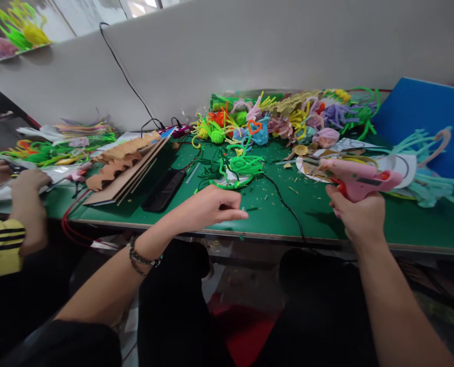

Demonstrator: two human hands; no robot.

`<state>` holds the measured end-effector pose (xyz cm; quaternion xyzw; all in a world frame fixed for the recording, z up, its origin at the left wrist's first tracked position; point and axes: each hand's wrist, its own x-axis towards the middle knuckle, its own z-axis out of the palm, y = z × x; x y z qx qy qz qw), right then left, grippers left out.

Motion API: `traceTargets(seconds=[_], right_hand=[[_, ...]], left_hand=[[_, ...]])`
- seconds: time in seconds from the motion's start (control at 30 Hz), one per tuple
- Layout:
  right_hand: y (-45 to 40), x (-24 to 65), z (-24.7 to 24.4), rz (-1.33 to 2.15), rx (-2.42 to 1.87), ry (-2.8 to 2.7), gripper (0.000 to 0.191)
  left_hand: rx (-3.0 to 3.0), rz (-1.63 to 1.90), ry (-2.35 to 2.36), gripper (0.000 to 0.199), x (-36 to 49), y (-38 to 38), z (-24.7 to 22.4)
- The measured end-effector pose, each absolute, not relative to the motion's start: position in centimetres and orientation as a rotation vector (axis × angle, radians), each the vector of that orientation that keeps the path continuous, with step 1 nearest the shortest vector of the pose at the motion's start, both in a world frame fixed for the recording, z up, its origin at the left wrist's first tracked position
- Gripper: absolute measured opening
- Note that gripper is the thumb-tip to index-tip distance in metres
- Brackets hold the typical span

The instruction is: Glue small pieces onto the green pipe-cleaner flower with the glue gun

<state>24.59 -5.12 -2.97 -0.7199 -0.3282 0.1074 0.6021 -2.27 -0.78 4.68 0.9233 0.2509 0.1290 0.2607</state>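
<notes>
- Head view, green worktable [273,219]: right hand [359,214] closed around grip of pink glue gun [359,179], nozzle aimed left over white paper plate [405,165].
- Left hand [207,206] low over table edge, thumb and fingertips pinched on small green pipe-cleaner piece [251,209]; exact hold hard to tell.
- Progress, judged: many finished pipe-cleaner flowers [288,114] heaped at rear; green pipe-cleaner coil [242,168] and scattered trimmings loose in front, so assembly apparently midway.
- Containers: none proper; plate bearing brownish scraps, contents otherwise unclear.
- Black cord [288,206] trailing off table edge; stacked cardboard [123,163] and dark phone-like slab [164,189] at left.
- Co-worker's hand [30,204] and yellow striped sleeve [1,247] at far left, separate.
</notes>
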Motion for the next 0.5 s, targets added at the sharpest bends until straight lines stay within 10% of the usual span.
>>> traceTargets(seconds=[0.3, 0.5], right_hand=[[-5.2, 24.0, -2.5, 0.234, -1.686, -0.789, 0.022], [-5.1, 24.1, -2.6, 0.213, -1.686, -0.802, 0.024]], left_hand=[[2.64, 0.481, 0.779, 0.012, -2.3, -1.4, 4.5], [2.453, 0.419, 0.554, 0.053, -4.8, -6.2, 6.5]])
